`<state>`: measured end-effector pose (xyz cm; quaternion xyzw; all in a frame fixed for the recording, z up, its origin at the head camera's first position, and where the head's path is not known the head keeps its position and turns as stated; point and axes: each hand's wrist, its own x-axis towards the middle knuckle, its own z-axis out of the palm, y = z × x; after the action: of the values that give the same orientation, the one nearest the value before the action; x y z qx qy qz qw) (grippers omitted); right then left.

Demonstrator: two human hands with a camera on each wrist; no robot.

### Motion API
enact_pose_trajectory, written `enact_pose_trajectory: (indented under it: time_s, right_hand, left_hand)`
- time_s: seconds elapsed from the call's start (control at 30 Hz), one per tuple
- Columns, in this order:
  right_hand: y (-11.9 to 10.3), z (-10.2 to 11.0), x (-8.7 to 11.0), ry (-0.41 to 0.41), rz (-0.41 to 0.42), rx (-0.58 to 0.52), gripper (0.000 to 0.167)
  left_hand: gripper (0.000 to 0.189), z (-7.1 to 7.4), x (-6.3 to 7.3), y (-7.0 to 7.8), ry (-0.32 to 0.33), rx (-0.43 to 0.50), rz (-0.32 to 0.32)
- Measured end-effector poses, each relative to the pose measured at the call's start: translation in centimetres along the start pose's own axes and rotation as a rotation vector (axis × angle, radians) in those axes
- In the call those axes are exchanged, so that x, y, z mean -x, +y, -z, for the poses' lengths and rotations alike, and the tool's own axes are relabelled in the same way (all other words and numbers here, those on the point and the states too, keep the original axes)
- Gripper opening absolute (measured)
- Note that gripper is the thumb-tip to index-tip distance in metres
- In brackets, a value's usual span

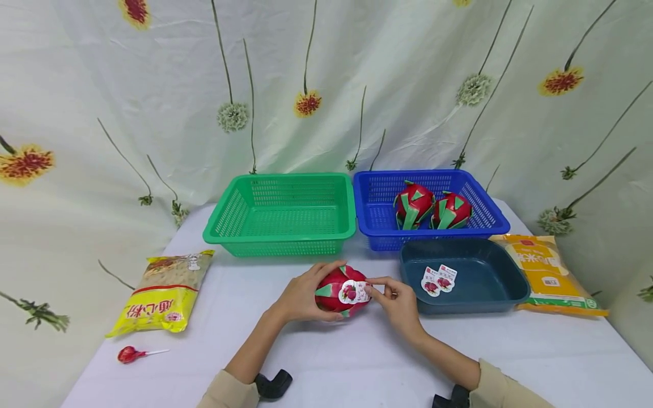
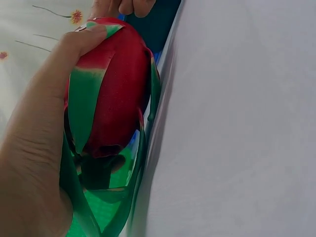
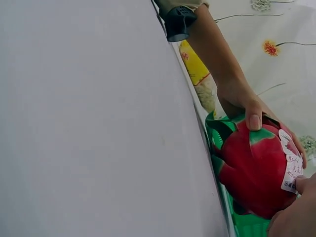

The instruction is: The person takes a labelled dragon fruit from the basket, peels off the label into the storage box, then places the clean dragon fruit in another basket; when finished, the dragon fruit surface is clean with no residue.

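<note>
In the head view my left hand [image 1: 302, 294] grips a red dragon fruit [image 1: 333, 279] with green scales from its left side, just above the white table. A white sticker [image 1: 352, 292] with a dragon fruit picture lies against the fruit's front. Thumb and forefinger of my right hand [image 1: 399, 306] pinch the sticker's right end. The left wrist view shows the left thumb over the dragon fruit [image 2: 121, 94], its long green leaves hanging toward the camera. From the right wrist, the sticker [image 3: 292, 170] curves along the fruit, with the right thumb at its end.
Behind stand a green basket [image 1: 279, 246] and a blue basket [image 1: 433, 232] holding two dragon fruits [image 1: 414, 204]. Two stickers [image 1: 439, 280] lie in a dark teal tray [image 1: 474, 306]. A yellow bag [image 1: 551, 275] is at right; another bag [image 1: 163, 289] and a lollipop [image 1: 130, 355] at left.
</note>
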<state>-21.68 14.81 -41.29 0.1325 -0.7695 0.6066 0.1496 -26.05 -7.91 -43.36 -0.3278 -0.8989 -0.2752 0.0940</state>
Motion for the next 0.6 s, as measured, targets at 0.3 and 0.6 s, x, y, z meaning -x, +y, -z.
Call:
enact_pose_trajectory:
  time_s: [0.3,0.6]
  right_hand:
    - [-0.9,0.4,0.2,0.012,-0.057,-0.023,0.007]
    - [-2.5,1.8,1.1,-0.051,-0.006,0.0,0.005]
  left_hand:
    - [0.097,-0.2,0.0,0.1,-0.036,-0.002,0.066]
    - [0.095,-0.2,-0.2,0.4,-0.049,0.016,0.083]
